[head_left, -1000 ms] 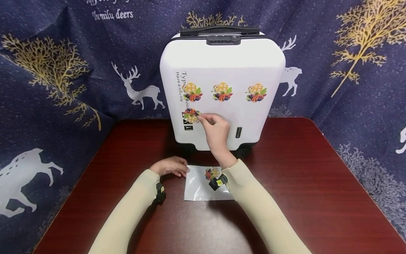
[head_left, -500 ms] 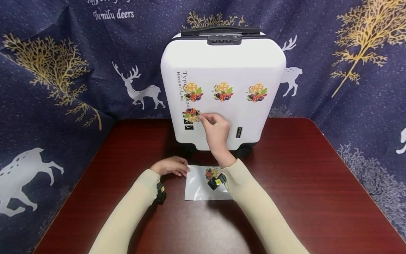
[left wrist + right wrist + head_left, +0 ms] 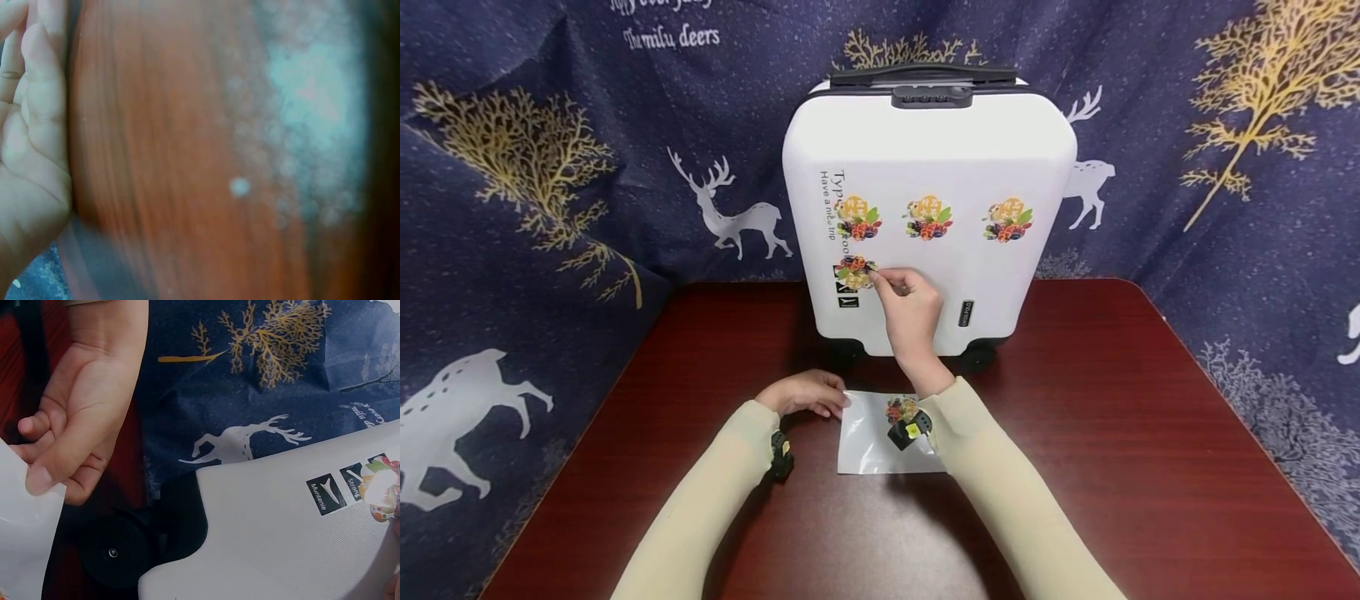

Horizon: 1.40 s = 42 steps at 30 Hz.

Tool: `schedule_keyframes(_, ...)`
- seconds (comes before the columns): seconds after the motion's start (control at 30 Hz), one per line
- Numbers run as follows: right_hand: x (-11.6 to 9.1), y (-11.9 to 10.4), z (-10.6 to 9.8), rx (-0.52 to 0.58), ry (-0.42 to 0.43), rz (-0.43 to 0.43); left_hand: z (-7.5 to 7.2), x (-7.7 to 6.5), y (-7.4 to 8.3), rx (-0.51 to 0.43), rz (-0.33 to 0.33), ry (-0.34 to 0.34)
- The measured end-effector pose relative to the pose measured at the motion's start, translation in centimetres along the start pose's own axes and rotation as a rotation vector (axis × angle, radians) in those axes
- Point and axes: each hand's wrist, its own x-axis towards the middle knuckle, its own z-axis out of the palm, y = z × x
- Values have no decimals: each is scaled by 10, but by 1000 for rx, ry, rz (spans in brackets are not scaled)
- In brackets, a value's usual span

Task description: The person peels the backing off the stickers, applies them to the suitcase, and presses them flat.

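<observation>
Against the lower left front of a white suitcase (image 3: 970, 267), my right hand (image 3: 913, 312) pinches the right edge of a fruit sticker (image 3: 852, 273) between thumb and forefinger. The sticker overlaps the suitcase's black printed labels (image 3: 325, 495), and its fruit picture is upside down. Three similar stickers run in a row above: left (image 3: 858, 220), middle (image 3: 928, 218) and right (image 3: 1008, 221). On the table, my left hand (image 3: 807, 392) holds the upper left corner of a glossy white backing sheet (image 3: 861, 446), thumb on top in the right wrist view. One fruit sticker (image 3: 901, 408) lies on this sheet, partly covered by the right wrist camera.
The suitcase stands upright at the back of a dark red wooden table (image 3: 1112, 433), its black wheels (image 3: 977, 357) at the bottom. Behind hangs a blue cloth (image 3: 625, 125) with deer and trees. My right forearm (image 3: 1007, 475) passes over the sheet's right side.
Both hands keep their holds in nearly the same places. The head view has shifted very slightly, and the right wrist has moved a little left.
</observation>
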Motion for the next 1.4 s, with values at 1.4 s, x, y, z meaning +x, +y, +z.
schedule_keyframes(1.4, 0, 7, -7, -61, -50, -143, 1, 2, -1, 1, -9, 10)
